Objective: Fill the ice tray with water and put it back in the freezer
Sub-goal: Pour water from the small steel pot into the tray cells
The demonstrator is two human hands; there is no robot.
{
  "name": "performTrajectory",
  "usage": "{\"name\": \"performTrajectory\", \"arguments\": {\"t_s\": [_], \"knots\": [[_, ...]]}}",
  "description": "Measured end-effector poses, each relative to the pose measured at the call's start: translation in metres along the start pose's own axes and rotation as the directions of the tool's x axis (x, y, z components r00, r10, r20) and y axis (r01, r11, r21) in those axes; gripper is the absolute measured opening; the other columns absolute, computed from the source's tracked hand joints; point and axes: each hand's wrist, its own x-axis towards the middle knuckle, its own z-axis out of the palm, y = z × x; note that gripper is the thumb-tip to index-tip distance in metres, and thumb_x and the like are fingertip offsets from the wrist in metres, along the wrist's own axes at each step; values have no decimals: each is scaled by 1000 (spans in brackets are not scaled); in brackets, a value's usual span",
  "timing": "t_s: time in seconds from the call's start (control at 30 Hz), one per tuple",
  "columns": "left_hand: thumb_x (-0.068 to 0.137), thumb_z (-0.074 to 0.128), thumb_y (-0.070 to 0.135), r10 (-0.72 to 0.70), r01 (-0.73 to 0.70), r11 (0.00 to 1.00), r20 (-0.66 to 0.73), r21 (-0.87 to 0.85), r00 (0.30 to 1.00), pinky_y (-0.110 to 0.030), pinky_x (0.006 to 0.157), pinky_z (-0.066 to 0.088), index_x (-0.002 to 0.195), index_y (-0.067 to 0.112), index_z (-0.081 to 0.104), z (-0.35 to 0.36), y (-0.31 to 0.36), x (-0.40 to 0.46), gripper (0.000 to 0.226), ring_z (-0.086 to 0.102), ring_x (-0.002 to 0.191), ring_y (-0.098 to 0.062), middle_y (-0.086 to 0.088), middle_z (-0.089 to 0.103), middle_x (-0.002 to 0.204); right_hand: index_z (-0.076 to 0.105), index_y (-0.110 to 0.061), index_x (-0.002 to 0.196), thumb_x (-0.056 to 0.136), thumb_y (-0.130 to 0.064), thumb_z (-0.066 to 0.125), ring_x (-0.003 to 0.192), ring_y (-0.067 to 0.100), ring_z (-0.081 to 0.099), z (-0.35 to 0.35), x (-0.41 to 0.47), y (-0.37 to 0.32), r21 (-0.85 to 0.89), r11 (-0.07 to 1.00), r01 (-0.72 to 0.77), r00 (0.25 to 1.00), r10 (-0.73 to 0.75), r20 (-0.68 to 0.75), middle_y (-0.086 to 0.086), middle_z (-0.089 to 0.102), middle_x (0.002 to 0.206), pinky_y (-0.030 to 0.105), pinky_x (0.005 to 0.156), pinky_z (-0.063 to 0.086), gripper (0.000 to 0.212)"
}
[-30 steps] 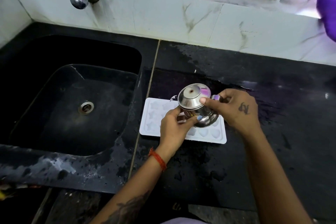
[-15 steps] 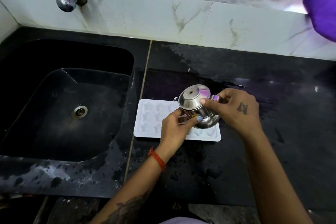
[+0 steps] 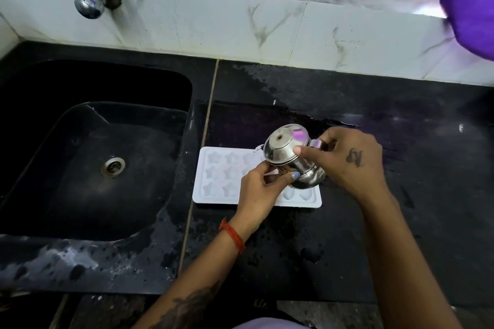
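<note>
Item: white ice tray [image 3: 216,181], star and heart moulds, flat on wet black desk [image 3: 374,222] just beside sink [image 3: 93,168].
Held over it: lidded steel jug [image 3: 290,157], tilted.
Hands: right hand [image 3: 347,160] closed on the handle, a fingertip on the lid; left hand [image 3: 260,187] wrapped round the lower body.
Risks, judged: over-tilting floods the shallow moulds; lid may slip; brimful tray likely spills when carried to the freezer.
</note>
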Motion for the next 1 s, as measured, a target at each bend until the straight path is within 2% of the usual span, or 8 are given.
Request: {"name": "performTrajectory", "arguments": {"t_s": [0.1,0.17,0.27,0.37,0.47,0.57,0.77,1.0], "knots": [[74,79,30,15,-13,999,-61,37,998,-25,74,53,96,27,69,1,0,2,24,68,84,-4,7,75,89,64,-17,65,68,-53,75,68,16,64,1,2,10,134,988,-80,996,75,42,-4,66,64,32,65,48,38],[72,80,32,15,-10,999,-87,53,996,-29,70,53,96,24,71,2,0,2,27,67,77,-9,4,75,86,66,-16,65,64,-52,78,69,19,67,3,4,18,242,960,-142,989,125,82,-1,69,64,40,72,55,39],[71,81,32,23,-14,997,-108,80,994,-26,64,48,96,22,71,4,2,3,29,62,65,-8,3,74,82,68,-15,65,56,-58,80,70,23,70,3,4,27,362,903,-232,971,190,147,3,71,65,50,76,56,45],[71,81,32,15,-6,995,-90,100,996,-22,66,50,97,28,69,8,4,4,29,64,68,-1,10,72,82,68,-17,66,50,-63,77,71,24,70,2,1,32,397,881,-257,965,214,151,3,71,64,51,78,55,49],[72,80,32,-2,6,995,-45,99,999,-20,77,53,98,27,68,12,3,4,28,66,80,5,12,72,87,66,-17,62,60,-53,80,67,22,68,-1,0,33,356,901,-248,968,222,115,2,70,61,43,73,56,39],[75,78,31,-4,4,997,-2,77,1000,-26,83,54,99,22,69,17,1,5,28,68,89,-5,5,74,94,66,-16,64,65,-50,79,65,17,66,-7,2,30,249,943,-218,976,204,81,-2,68,61,32,66,49,36],[81,73,27,3,-6,999,78,37,997,-15,69,46,103,19,67,26,1,4,24,64,73,6,8,72,98,66,-16,68,69,-52,74,67,15,62,-18,0,23,56,991,-124,992,123,28,-1,66,66,31,65,48,37],[83,71,26,-14,14,1000,103,3,995,-14,74,48,98,26,64,33,0,5,17,66,76,-1,15,70,94,66,-14,68,71,-53,73,64,16,61,-21,1,22,-28,996,-85,996,85,4,-1,65,64,27,59,41,40]]}}
